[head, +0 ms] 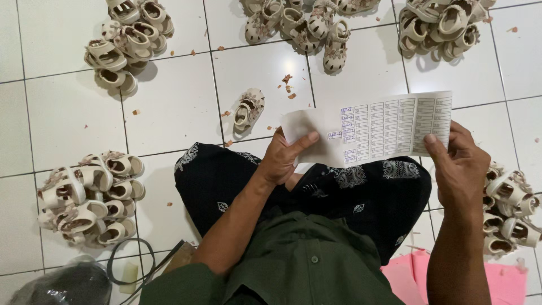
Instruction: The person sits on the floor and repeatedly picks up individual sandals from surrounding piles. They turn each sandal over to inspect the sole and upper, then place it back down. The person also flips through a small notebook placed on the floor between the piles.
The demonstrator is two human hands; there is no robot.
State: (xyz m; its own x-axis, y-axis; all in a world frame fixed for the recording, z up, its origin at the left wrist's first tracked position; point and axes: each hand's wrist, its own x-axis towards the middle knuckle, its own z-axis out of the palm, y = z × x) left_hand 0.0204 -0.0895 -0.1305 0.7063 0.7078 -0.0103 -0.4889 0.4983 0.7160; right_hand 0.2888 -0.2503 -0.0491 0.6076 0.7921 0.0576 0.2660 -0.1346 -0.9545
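Note:
I sit cross-legged on a white tiled floor and hold a white sheet of small stickers over my lap. My left hand grips the sheet's peeled left end, thumb pressed near one small sticker. My right hand pinches the sheet's right edge. A single small cream sandal lies on the tiles just beyond the sheet.
Piles of small cream sandals ring me: far left, far middle, far right, near left, near right. A dark bag and cord lie lower left, pink cloth lower right. Scraps dot the tiles.

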